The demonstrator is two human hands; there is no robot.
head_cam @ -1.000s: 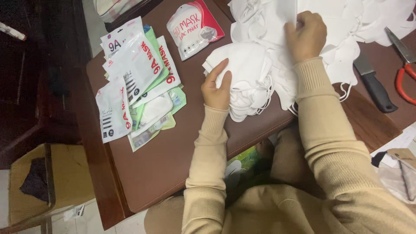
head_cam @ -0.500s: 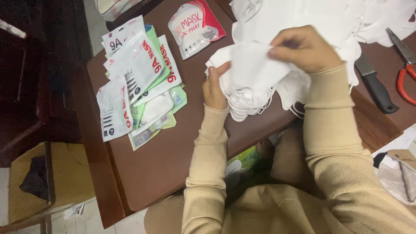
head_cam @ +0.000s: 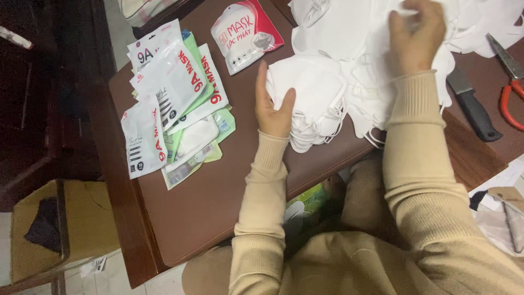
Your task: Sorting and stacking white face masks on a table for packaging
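My left hand (head_cam: 273, 106) rests against the left side of a neat stack of white face masks (head_cam: 314, 101) on the brown table (head_cam: 218, 207), thumb on the stack's edge. My right hand (head_cam: 417, 38) is farther back, its fingers pinched on one white mask in the loose heap of white masks (head_cam: 349, 27) at the table's far side. Both arms wear beige sleeves.
A fan of mask packets in white, red and green (head_cam: 174, 104) lies at the left, and a red-and-white packet (head_cam: 245, 33) behind it. A black-handled knife (head_cam: 475, 109) and red-handled scissors (head_cam: 510, 87) lie at the right. A cardboard box (head_cam: 60, 229) stands on the floor, left.
My right hand laid a mask on the stack, then moved back up to the loose heap. My left hand has stayed at the stack's side.
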